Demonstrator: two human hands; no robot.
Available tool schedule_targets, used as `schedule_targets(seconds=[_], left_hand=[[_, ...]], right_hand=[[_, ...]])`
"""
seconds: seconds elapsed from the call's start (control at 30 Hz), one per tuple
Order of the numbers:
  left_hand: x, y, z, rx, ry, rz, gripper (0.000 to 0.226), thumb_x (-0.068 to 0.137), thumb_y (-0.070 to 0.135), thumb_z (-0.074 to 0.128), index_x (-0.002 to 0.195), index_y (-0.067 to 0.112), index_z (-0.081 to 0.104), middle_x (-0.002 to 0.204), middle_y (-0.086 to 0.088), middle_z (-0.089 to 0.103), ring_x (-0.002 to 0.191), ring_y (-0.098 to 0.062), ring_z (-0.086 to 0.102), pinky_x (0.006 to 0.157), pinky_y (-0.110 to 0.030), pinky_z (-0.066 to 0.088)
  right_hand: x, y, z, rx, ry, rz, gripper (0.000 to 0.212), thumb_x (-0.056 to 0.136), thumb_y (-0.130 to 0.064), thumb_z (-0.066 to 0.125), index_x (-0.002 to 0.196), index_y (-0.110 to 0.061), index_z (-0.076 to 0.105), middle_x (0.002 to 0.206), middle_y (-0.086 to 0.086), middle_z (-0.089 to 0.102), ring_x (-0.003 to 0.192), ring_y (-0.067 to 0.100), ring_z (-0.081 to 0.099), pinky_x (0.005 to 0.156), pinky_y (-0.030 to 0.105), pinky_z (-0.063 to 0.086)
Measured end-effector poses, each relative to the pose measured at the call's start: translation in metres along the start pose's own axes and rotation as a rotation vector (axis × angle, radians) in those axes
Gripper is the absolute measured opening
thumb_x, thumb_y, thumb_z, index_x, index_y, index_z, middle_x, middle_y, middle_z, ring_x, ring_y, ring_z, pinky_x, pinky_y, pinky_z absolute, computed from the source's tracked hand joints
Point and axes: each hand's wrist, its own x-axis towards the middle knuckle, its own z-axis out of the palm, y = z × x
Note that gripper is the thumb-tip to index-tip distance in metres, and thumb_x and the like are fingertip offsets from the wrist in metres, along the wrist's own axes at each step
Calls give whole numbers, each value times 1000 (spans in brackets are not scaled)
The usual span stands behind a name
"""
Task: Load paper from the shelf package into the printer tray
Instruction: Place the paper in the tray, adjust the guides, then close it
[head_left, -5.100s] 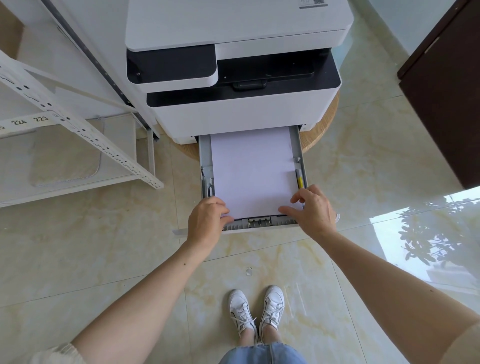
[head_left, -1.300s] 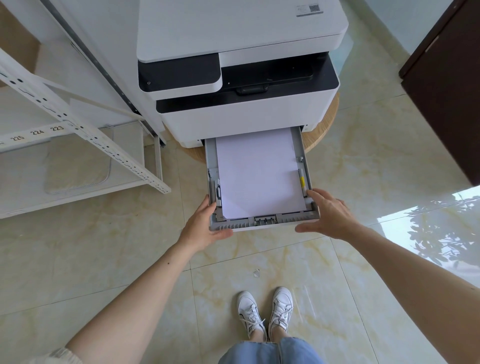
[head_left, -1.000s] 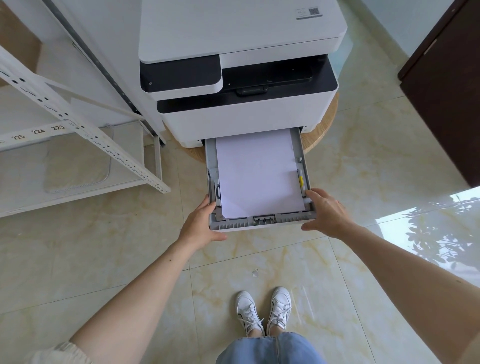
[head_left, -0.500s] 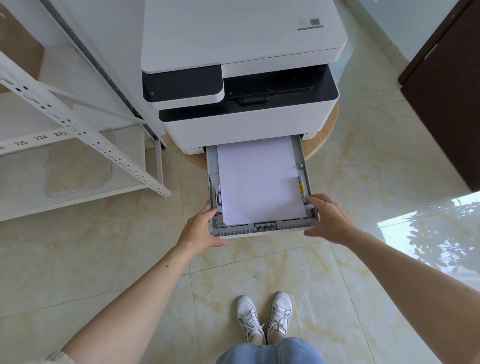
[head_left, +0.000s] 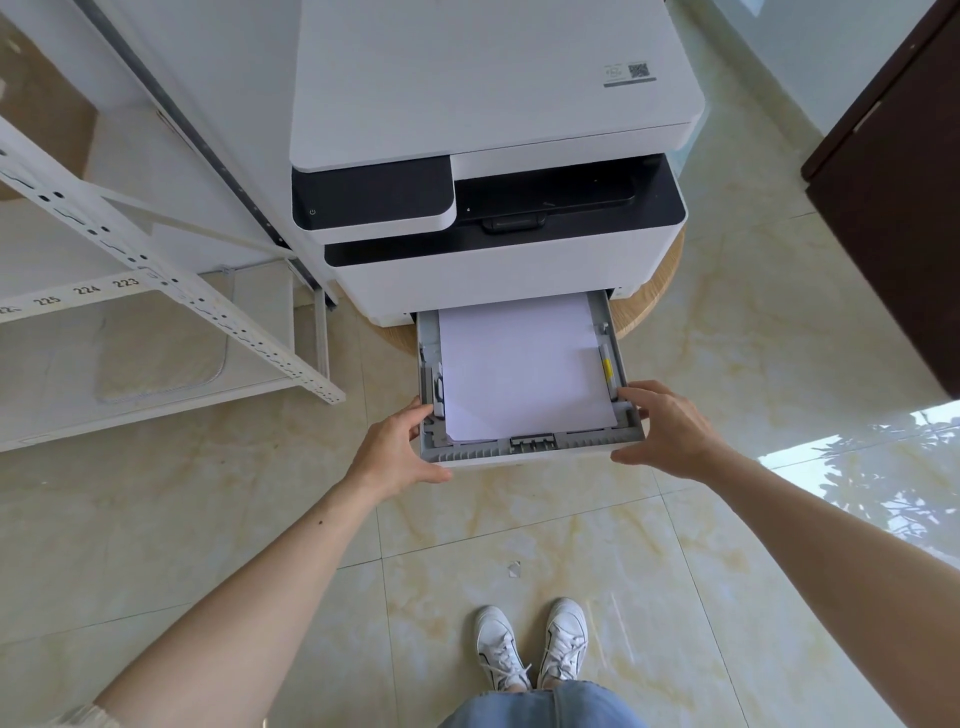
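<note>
A white and black printer (head_left: 493, 156) stands on a low round wooden stand. Its grey paper tray (head_left: 530, 449) is pulled partway out at the bottom, with a stack of white paper (head_left: 519, 369) lying flat in it. My left hand (head_left: 395, 449) grips the tray's front left corner, thumb under the front edge and fingers on the side wall. My right hand (head_left: 665, 431) holds the front right corner, fingers over the rim. No paper package is in view.
A white metal shelf rack (head_left: 156, 270) with a slanted perforated post stands left of the printer. A dark brown cabinet (head_left: 898, 197) is at the right. My white shoes (head_left: 530, 644) stand on the glossy tiled floor below the tray.
Both hands left the paper's front edge and took the tray's front corners. The tray has slid a little into the printer over the last second, with less paper showing.
</note>
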Motion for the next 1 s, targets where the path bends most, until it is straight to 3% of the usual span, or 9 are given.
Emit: schedule_targets(seconds=[0.27, 0.5, 0.63, 0.73, 0.87, 0.93, 1.0], left_hand=[[27, 14, -18, -26, 7, -12, 108, 54, 15, 93, 146, 16, 37, 156, -1, 30, 134, -22, 46, 107, -33, 42], [51, 19, -28, -11, 86, -17, 104, 50, 26, 94, 141, 25, 43, 145, 2, 49, 126, -18, 53, 102, -42, 46], [58, 23, -32, 37, 252, 18, 92, 47, 37, 94, 128, 24, 53, 132, 1, 62, 117, -16, 60, 99, -37, 48], [64, 28, -31, 250, 492, 54, 83, 45, 55, 88, 115, 20, 58, 117, 3, 68, 107, -20, 63, 95, -35, 40], [71, 24, -29, 310, 718, -45, 104, 35, 66, 84, 114, 9, 46, 114, -8, 57, 108, -31, 53, 92, -44, 36], [71, 24, -29, 261, 772, -86, 125, 30, 65, 86, 128, 3, 37, 128, -15, 48, 118, -36, 46, 96, -48, 36], [75, 24, -34, 168, 729, -108, 148, 31, 60, 89, 146, 5, 15, 148, -18, 33, 132, -36, 36, 106, -49, 34]], right_hand=[[28, -7, -15, 38, 20, 4, 82, 56, -34, 85, 131, -22, 54, 137, -4, 51, 97, 21, 60, 84, 44, 54], [58, -10, -23, 17, 43, 14, 82, 57, -44, 83, 132, -27, 54, 140, -7, 52, 109, 22, 60, 88, 45, 53], [69, -15, -30, 12, 127, 47, 75, 60, -43, 84, 127, -29, 54, 128, -4, 62, 108, 23, 60, 90, 42, 50], [75, -21, -36, -20, 269, 73, 65, 57, -43, 87, 111, -25, 56, 119, 0, 62, 101, 25, 58, 88, 39, 44], [83, -20, -36, 0, 443, 148, 92, 47, -52, 89, 117, -15, 44, 119, 7, 51, 108, 29, 50, 92, 41, 42], [86, -17, -35, 7, 462, 199, 112, 43, -56, 89, 131, -13, 34, 127, 12, 46, 117, 31, 46, 96, 45, 43], [92, -15, -37, 33, 436, 204, 129, 41, -56, 90, 142, -15, 20, 136, 14, 43, 123, 34, 44, 99, 48, 42]])
